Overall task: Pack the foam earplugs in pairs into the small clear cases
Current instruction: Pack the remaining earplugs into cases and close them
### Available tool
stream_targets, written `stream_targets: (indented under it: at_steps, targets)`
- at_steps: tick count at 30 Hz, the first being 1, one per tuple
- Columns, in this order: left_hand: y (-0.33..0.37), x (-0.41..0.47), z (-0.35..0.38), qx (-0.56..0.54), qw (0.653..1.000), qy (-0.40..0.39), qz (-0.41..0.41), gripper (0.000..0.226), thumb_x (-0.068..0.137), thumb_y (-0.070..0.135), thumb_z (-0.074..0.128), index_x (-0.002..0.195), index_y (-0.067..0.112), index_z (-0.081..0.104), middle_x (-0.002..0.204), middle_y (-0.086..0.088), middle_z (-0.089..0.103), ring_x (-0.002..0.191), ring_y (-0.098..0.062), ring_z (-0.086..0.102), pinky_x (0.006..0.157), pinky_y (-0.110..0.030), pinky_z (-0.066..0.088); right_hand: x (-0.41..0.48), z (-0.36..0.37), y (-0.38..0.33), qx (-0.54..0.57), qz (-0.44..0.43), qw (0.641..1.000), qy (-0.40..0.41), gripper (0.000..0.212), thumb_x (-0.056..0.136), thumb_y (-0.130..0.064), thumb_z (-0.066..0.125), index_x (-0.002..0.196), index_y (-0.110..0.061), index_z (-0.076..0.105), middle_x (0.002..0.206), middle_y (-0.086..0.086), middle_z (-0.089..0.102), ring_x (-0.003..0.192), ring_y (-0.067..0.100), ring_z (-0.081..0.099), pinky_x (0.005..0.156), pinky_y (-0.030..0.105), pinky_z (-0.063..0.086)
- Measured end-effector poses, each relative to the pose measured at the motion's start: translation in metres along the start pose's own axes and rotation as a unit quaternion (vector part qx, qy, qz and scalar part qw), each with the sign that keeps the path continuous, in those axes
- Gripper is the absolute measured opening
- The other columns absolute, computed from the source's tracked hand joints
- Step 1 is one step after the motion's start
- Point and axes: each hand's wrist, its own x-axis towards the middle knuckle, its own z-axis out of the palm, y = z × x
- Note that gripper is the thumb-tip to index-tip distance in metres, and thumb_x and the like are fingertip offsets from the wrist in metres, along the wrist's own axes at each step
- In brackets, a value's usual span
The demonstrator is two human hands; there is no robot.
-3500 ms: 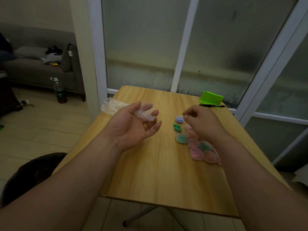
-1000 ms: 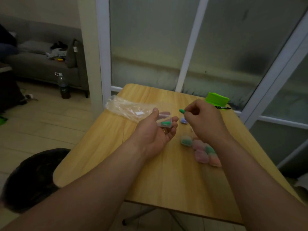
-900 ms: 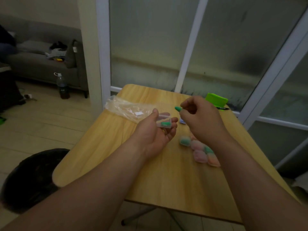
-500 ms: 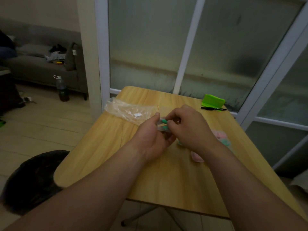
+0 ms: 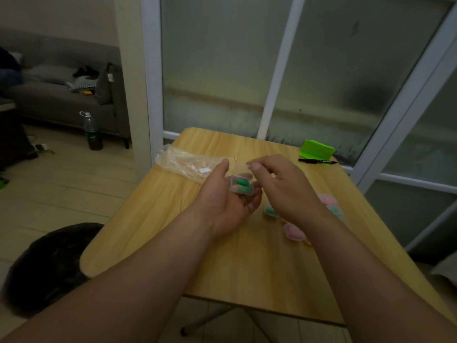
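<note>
My left hand (image 5: 222,203) is cupped palm-up over the wooden table (image 5: 247,268) and holds a small clear case (image 5: 233,188). Two green foam earplugs (image 5: 243,184) lie inside it. My right hand (image 5: 284,186) hovers just right of the case, its thumb and fingers pinched at the case's raised clear lid. Several packed cases with pink and green earplugs (image 5: 293,231) lie on the table under and beyond my right wrist, partly hidden by it. One of them, holding green earplugs (image 5: 269,211), shows between my hands.
A crumpled clear plastic bag (image 5: 185,163) lies at the table's far left. A bright green box (image 5: 316,149) and a black pen (image 5: 317,161) sit at the far right corner. A dark round stool (image 5: 49,263) stands left of the table, glass doors behind it.
My right hand carried a second green earplug to the case and pushed it in beside the first. It has now lifted slightly, with its fingers at the lid.
</note>
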Motion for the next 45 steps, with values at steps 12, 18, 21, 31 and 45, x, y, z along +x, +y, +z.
stream_targets:
  at_steps: [12, 18, 21, 31, 45]
  targets:
    - [0.004, -0.012, 0.003, 0.1, 0.994, -0.027, 0.044, 0.039, 0.113, 0.024, 0.042, 0.138, -0.004, 0.054, 0.13, -0.028, 0.069, 0.119, -0.034, 0.071, 0.095, -0.043, 0.062, -0.012, -0.005, 0.002, 0.015, -0.016, 0.999, -0.045, 0.031, 0.091, -0.021, 0.082, 0.117, -0.025, 0.064, 0.112, -0.016, 0.067, 0.101, -0.012, 0.061, 0.077, 0.006, 0.043]
    - [0.002, -0.011, 0.001, 0.25, 0.964, 0.031, 0.083, 0.038, 0.112, 0.036, 0.047, 0.126, 0.005, 0.063, 0.11, -0.019, 0.075, 0.093, -0.03, 0.076, 0.086, -0.042, 0.065, -0.013, -0.009, 0.001, 0.107, 0.177, 0.977, -0.059, 0.036, 0.096, -0.057, 0.069, 0.11, -0.024, 0.069, 0.102, -0.005, 0.073, 0.096, 0.012, 0.07, 0.075, 0.031, 0.055]
    - [-0.001, -0.011, 0.003, 0.294, 0.95, 0.052, 0.093, 0.041, 0.111, 0.042, 0.047, 0.121, 0.007, 0.065, 0.094, -0.012, 0.066, 0.078, -0.023, 0.064, 0.068, -0.035, 0.058, -0.014, -0.009, 0.0, 0.14, 0.228, 0.957, -0.114, 0.04, 0.1, -0.057, 0.063, 0.1, -0.019, 0.076, 0.09, 0.0, 0.076, 0.08, 0.015, 0.069, 0.067, 0.029, 0.048]
    - [0.0, -0.009, 0.005, 0.4, 0.911, 0.037, 0.097, 0.037, 0.108, 0.044, 0.05, 0.096, 0.011, 0.063, 0.067, -0.001, 0.055, 0.061, -0.017, 0.055, 0.055, -0.028, 0.046, -0.009, -0.013, 0.01, 0.327, 0.336, 0.874, -0.13, 0.021, 0.1, -0.032, 0.065, 0.096, -0.011, 0.068, 0.061, -0.006, 0.051, 0.056, 0.01, 0.044, 0.053, 0.026, 0.032]
    - [0.002, 0.007, 0.012, 0.442, 0.891, 0.036, 0.097, 0.06, 0.105, 0.063, 0.045, 0.111, 0.007, 0.066, 0.083, -0.007, 0.068, 0.065, -0.018, 0.058, 0.055, -0.029, 0.046, 0.005, -0.039, 0.036, -0.012, 0.043, 0.995, -0.086, 0.047, 0.093, -0.031, 0.081, 0.137, -0.023, 0.068, 0.121, -0.009, 0.071, 0.106, 0.002, 0.065, 0.092, 0.019, 0.052]
